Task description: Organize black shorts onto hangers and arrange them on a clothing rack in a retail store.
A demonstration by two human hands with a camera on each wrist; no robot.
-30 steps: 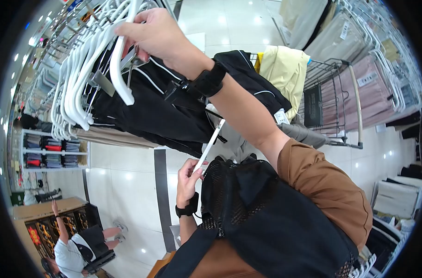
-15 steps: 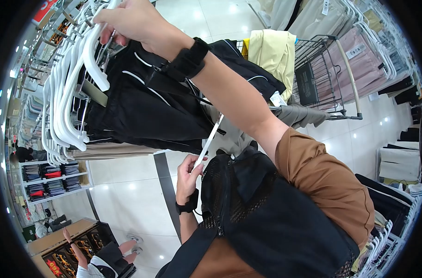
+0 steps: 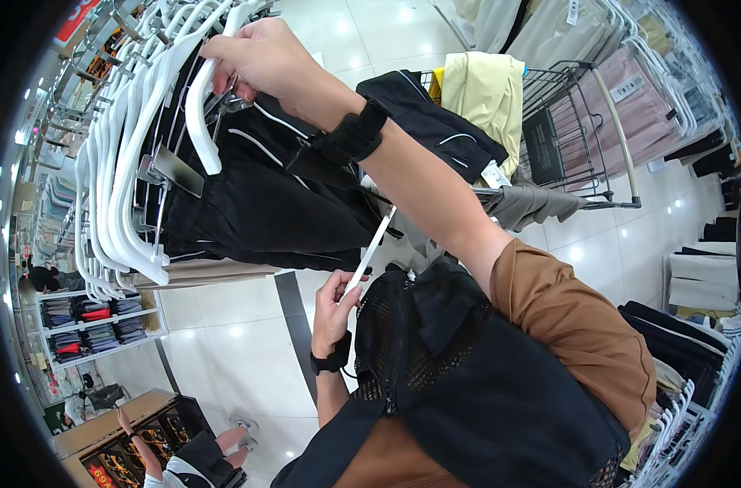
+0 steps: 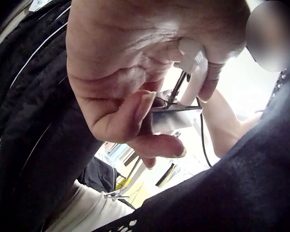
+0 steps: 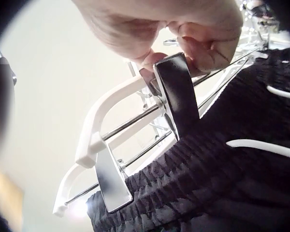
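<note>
At the rack, my right hand pinches the metal clip of a white hanger. In the right wrist view, the clip's lower end meets the gathered waistband of black trousers with white drawstrings. Another clip sits on that waistband further along. Lower down, close to my body, my left hand holds a second white hanger by its end. The left wrist view has my fingers curled around this hanger's metal clip.
White hangers crowd the rack at left. Behind my right arm stands a wire cart with pale yellow trousers and black trousers over it. Pink trousers hang beyond. Another person is at lower left.
My right hand shifted up and left with the rack hanger, then came back right and down. My left hand keeps its hanger nearly in place. The head view has turned slightly.
</note>
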